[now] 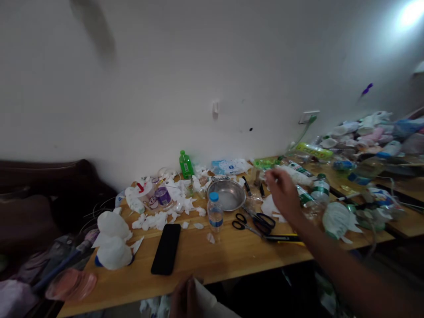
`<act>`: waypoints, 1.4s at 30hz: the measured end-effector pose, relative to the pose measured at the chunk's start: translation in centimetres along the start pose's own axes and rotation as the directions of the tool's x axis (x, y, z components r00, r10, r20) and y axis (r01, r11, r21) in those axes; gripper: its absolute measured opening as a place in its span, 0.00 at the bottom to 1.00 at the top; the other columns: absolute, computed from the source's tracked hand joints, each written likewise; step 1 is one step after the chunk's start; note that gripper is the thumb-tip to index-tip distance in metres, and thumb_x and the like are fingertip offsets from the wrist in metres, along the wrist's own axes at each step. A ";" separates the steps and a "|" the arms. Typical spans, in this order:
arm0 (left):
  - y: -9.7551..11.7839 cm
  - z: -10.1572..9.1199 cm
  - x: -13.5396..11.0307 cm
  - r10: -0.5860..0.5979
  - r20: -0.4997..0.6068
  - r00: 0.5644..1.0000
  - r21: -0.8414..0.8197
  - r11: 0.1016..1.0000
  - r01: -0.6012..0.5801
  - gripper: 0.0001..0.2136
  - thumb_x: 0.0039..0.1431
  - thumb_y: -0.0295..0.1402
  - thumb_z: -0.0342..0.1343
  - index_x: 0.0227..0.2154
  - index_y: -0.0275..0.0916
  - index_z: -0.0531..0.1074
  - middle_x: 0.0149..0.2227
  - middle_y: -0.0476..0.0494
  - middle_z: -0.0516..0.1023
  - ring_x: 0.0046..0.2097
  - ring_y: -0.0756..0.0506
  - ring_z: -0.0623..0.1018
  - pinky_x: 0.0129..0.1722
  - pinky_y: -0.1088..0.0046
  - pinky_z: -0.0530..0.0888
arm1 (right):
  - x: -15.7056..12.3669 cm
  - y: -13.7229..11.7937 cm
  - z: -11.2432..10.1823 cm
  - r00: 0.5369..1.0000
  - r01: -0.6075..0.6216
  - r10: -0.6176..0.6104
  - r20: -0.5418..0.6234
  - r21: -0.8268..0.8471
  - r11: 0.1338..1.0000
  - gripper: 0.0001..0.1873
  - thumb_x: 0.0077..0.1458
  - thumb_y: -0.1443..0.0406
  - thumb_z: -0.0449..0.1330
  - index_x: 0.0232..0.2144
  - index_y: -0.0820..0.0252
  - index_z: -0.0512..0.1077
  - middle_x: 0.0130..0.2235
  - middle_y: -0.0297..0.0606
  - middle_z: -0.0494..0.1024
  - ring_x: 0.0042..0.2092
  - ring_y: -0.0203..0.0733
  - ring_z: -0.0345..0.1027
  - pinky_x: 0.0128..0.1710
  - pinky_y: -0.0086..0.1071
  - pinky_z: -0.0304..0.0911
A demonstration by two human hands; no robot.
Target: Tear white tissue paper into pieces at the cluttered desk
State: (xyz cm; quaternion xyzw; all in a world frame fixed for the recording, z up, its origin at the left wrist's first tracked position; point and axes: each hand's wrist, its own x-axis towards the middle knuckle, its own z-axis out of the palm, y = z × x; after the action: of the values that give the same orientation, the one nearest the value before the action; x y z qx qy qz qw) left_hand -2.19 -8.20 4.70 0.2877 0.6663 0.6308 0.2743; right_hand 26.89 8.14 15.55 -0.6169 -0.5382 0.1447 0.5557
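At the bottom edge, my left hand [185, 297] is closed on a white piece of paper [204, 295], partly cut off by the frame. My right hand [281, 187] is stretched out over the right part of the table, slightly blurred. Its fingers are bent together, and what they hold, if anything, I cannot make out. Below that hand lies a white paper scrap [270, 205]. Left of it are black-handled scissors [243, 223] and a second pair [263, 221]. A metal bowl [228, 194] stands behind a water bottle with a blue cap [215, 214].
A black phone [166, 249] lies near the table's front edge [228, 260]. Torn white paper [159, 220], a purple-labelled container [163, 196] and a green bottle [186, 164] are at the back left. White wrapped round shapes [114, 240] stand left. Plastic bottles [320, 189] crowd the right.
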 end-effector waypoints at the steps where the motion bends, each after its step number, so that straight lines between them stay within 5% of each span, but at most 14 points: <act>1: 0.1 0.8 0.2 -0.014 0.000 1.000 0.001 1.000 0.014 0.24 0.47 0.61 0.62 0.31 0.43 0.77 0.27 0.44 0.84 0.32 0.41 0.83 0.35 0.66 0.79 | -4.1 -1.1 0.2 0.990 -0.002 -0.005 0.137 0.049 0.999 0.21 0.67 0.48 0.53 0.46 0.56 0.73 0.46 0.40 0.77 0.48 0.47 0.71 0.52 0.43 0.67; 4: 0.5 3.6 0.9 -0.013 0.091 0.996 0.008 1.000 0.013 0.26 0.52 0.61 0.59 0.36 0.40 0.77 0.33 0.41 0.85 0.36 0.41 0.83 0.38 0.66 0.79 | -15.0 -3.2 1.9 0.861 -0.107 0.028 0.507 0.127 0.986 0.26 0.51 0.49 0.69 0.50 0.51 0.75 0.48 0.37 0.81 0.47 0.49 0.75 0.49 0.39 0.70; 7: 1.3 5.8 1.9 0.024 0.287 0.958 0.020 0.999 -0.031 0.26 0.54 0.59 0.58 0.38 0.39 0.78 0.38 0.39 0.84 0.40 0.41 0.82 0.40 0.66 0.78 | -20.1 -3.1 4.2 0.778 -0.260 0.120 0.617 0.143 0.955 0.15 0.58 0.55 0.61 0.43 0.58 0.76 0.43 0.39 0.81 0.44 0.47 0.75 0.46 0.37 0.70; 10: 1.9 6.5 3.5 0.036 0.485 0.874 0.056 0.996 -0.072 0.25 0.55 0.56 0.58 0.40 0.38 0.79 0.37 0.41 0.83 0.37 0.43 0.80 0.37 0.68 0.76 | -20.5 -1.2 5.8 0.730 -0.370 0.201 0.653 0.131 0.920 0.13 0.60 0.57 0.55 0.35 0.60 0.73 0.34 0.38 0.79 0.37 0.45 0.73 0.34 0.33 0.67; 14: 1.3 5.9 5.6 -0.027 0.677 0.735 0.142 0.985 -0.094 0.25 0.56 0.52 0.59 0.46 0.36 0.78 0.24 0.49 0.76 0.24 0.49 0.70 0.24 0.74 0.65 | -19.9 1.5 6.3 0.689 -0.400 0.209 0.694 0.124 0.908 0.15 0.58 0.57 0.55 0.38 0.60 0.74 0.36 0.38 0.80 0.38 0.46 0.73 0.37 0.33 0.66; 18: -0.4 5.1 7.0 -0.045 0.719 0.694 0.224 0.960 -0.169 0.25 0.61 0.51 0.53 0.49 0.36 0.76 0.23 0.52 0.72 0.24 0.49 0.69 0.24 0.74 0.64 | -20.1 2.7 5.9 0.671 -0.347 0.194 0.715 0.072 0.935 0.16 0.59 0.55 0.53 0.33 0.60 0.73 0.34 0.39 0.79 0.39 0.47 0.72 0.37 0.35 0.65; 21: -2.0 4.8 8.2 -0.011 0.707 0.707 0.299 0.911 -0.284 0.21 0.66 0.48 0.48 0.48 0.37 0.75 0.26 0.49 0.75 0.28 0.47 0.74 0.31 0.69 0.71 | -20.3 2.9 5.4 0.685 -0.266 0.165 0.710 0.033 0.963 0.18 0.63 0.55 0.48 0.37 0.60 0.73 0.39 0.43 0.80 0.43 0.49 0.73 0.43 0.37 0.66; 24: -3.3 5.2 9.8 0.048 0.733 0.679 0.334 0.844 -0.420 0.18 0.68 0.44 0.50 0.50 0.37 0.74 0.42 0.41 0.81 0.44 0.43 0.79 0.48 0.57 0.74 | -20.7 3.5 4.8 0.693 -0.155 0.127 0.710 -0.025 0.988 0.20 0.66 0.58 0.45 0.46 0.60 0.73 0.47 0.47 0.80 0.50 0.51 0.73 0.51 0.40 0.64; 27: -4.1 5.9 11.3 0.100 0.809 0.579 0.303 0.774 -0.556 0.22 0.60 0.40 0.60 0.55 0.37 0.72 0.59 0.36 0.75 0.62 0.37 0.71 0.64 0.47 0.64 | -21.1 4.7 4.1 0.660 -0.027 0.085 0.746 -0.090 0.996 0.18 0.68 0.61 0.46 0.46 0.57 0.75 0.46 0.46 0.81 0.49 0.52 0.75 0.49 0.39 0.64; 32: -4.0 6.8 12.0 0.090 0.902 0.423 0.247 0.694 -0.676 0.33 0.51 0.31 0.65 0.62 0.44 0.67 0.64 0.41 0.71 0.67 0.36 0.66 0.68 0.51 0.60 | -21.7 5.9 2.7 0.555 0.194 -0.025 0.831 -0.100 0.976 0.12 0.65 0.67 0.53 0.37 0.54 0.77 0.39 0.39 0.81 0.41 0.47 0.74 0.39 0.34 0.62; 37: -4.0 7.3 11.8 0.096 0.910 0.403 0.248 0.654 -0.715 0.26 0.56 0.30 0.60 0.59 0.43 0.68 0.60 0.40 0.75 0.62 0.38 0.71 0.65 0.53 0.65 | -22.1 5.0 1.5 0.489 0.326 -0.106 0.866 -0.069 0.943 0.10 0.64 0.70 0.58 0.36 0.52 0.77 0.41 0.34 0.77 0.43 0.42 0.69 0.41 0.33 0.58; 42: -4.9 7.0 10.4 0.106 0.879 0.464 0.298 0.637 -0.711 0.22 0.57 0.31 0.58 0.56 0.39 0.71 0.55 0.38 0.77 0.58 0.36 0.72 0.62 0.50 0.66 | -22.7 5.0 1.9 0.397 0.363 -0.142 0.907 -0.013 0.932 0.07 0.59 0.71 0.62 0.37 0.53 0.77 0.38 0.34 0.78 0.41 0.42 0.70 0.41 0.34 0.58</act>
State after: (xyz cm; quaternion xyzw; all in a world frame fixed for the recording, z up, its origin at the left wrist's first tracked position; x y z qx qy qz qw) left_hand -4.39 4.02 -0.60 0.7744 0.5394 0.2133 0.2528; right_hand 19.26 -8.61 1.17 -0.4114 -0.8486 0.3043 0.1343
